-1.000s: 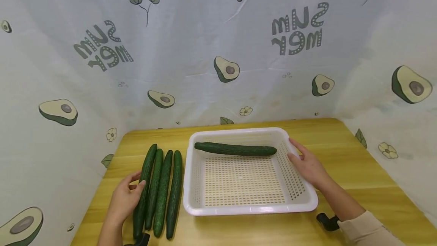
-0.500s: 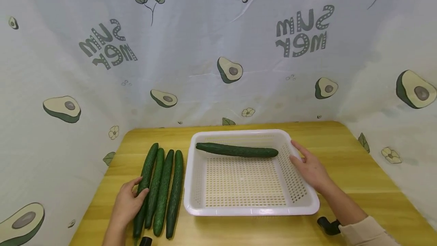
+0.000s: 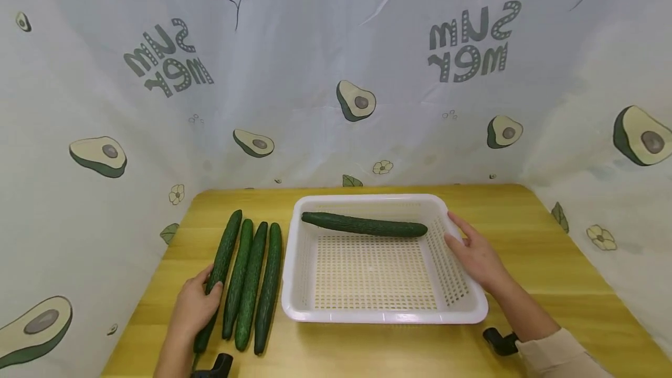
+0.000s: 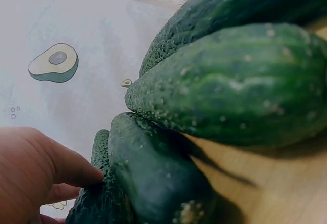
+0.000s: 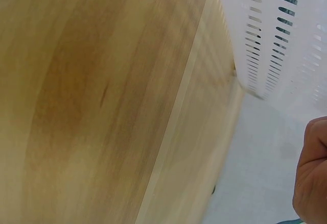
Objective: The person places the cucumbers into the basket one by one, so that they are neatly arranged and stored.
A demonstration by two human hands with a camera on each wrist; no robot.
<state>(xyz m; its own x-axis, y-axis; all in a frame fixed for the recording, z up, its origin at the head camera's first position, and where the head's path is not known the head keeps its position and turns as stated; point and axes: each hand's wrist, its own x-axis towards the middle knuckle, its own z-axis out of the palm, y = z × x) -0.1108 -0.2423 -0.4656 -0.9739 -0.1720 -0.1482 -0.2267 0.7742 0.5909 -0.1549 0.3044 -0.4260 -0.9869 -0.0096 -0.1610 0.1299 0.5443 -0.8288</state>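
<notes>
White basket (image 3: 385, 317) | one cucumber (image 3: 364, 225) inside, along back | left grip (image 3: 194, 307): another cucumber (image 3: 224, 249)

We see a bare left hand (image 3: 192, 308) and a bare right hand (image 3: 480, 261). We make out 1 beige, lightly creased fabric sleeve (image 3: 560, 357) and 2 blunt-ended black fixtures: a left fixture (image 3: 220, 366) and an elbow-shaped right fixture (image 3: 500, 343).

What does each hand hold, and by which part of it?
The left hand holds the leftmost cucumber near its middle; the right hand holds the basket by its right rim.
</notes>
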